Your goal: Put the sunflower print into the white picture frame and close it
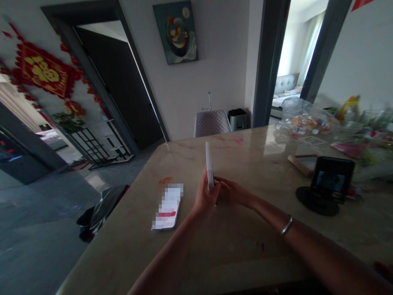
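Hands are brought together above the middle of the bench point(184, 172): a thin white rectangular object point(209, 164) is clamped upright on its edge by the left hand point(205, 196), its lower end pinched between thumb and fingers. The right hand point(236, 191) is laid in from the side against the left, with its fingers curled close by the object's foot; whether the object is gripped by them too cannot be told. The object appears to be held narrow side on so that it can be steadied or turned between both hands, which would explain why they are held so close. A flat white item point(168, 207) with a red band, its surface blurred out, is left lying near the left hand, probably set aside to leave room. Farther right, a black stand with a round base point(317, 200) is placed beside a small wood-edged frame point(302, 164), and a clear plastic bag point(307, 121) of small colourful items is set back toward the far end, seemingly out of the hands' way. A metal bangle point(287, 225) is worn on the right wrist.
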Demonstrator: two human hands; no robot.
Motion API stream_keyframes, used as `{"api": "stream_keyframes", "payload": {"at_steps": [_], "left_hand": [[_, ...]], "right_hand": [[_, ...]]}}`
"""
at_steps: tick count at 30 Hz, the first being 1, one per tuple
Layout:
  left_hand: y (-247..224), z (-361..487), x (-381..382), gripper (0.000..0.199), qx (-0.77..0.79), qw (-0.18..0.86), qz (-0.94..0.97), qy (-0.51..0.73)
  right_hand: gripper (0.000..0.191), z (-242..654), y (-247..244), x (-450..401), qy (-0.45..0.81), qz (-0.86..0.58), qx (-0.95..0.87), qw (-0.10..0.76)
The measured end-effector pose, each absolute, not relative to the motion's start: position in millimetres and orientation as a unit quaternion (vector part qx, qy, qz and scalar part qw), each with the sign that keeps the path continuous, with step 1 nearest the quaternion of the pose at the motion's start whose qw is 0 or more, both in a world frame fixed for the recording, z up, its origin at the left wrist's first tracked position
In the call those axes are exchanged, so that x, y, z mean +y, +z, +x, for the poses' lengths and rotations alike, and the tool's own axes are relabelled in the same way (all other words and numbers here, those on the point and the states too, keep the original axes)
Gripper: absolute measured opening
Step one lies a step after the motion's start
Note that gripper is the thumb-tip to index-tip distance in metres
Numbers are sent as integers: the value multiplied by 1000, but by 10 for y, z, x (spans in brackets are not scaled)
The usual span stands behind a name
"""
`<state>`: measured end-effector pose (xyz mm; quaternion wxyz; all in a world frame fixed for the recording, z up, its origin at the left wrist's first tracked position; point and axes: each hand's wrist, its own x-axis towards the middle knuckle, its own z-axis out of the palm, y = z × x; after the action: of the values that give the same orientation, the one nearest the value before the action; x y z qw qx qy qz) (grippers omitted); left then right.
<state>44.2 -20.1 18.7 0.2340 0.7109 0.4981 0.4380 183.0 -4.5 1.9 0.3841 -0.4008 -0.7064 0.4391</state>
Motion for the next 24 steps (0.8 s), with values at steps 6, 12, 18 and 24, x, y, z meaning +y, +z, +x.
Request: {"api": "stream_keyframes", "payload": {"at_steps": [6,12,18,24], "left_hand": [[147,481,-247,66,438,149,832,306],[66,511,-243,57,461,140,864,148],[47,452,-162,46,564,116,797,179],[29,335,-103,47,630,117,752,157]], "right_hand": [[51,2139,28,193,575,-451,-467,497],[45,2475,-119,411,478,-565,-490,461],[30,2462,-245,475,256,-633,-628,373],[41,2305,-394,425,103,-604,-728,308]]}}
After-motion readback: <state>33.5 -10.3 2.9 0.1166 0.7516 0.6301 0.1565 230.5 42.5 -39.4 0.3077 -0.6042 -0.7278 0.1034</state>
